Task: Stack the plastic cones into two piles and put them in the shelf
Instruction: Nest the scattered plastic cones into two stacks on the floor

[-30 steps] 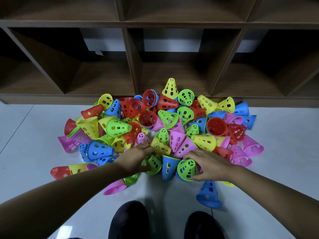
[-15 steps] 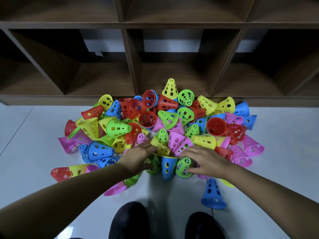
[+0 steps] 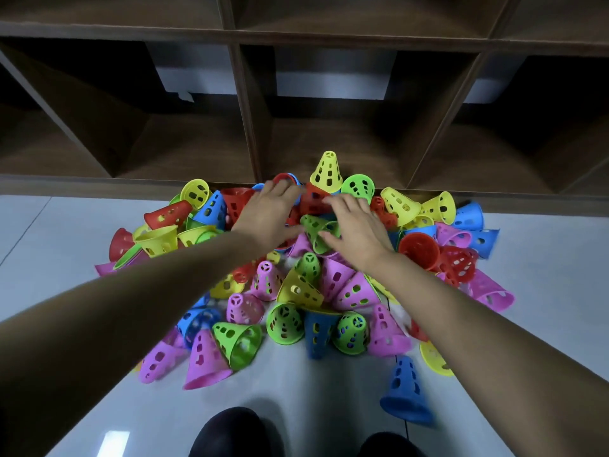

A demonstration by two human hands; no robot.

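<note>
Loose plastic cones are seen heaped on the floor at the foot of the shelf, with none yet stacked and none in a compartment. The left hand and right hand are laid with fingers spread over the pile's 12 o'clock edge, a green cone lying between them; no firm grip can be made out. A slide is judged likely if cones are drawn from under the heap: the upright yellow cone at 12 o'clock could be toppled, and strays scattered towards the lone blue cone at 5 o'clock
</note>
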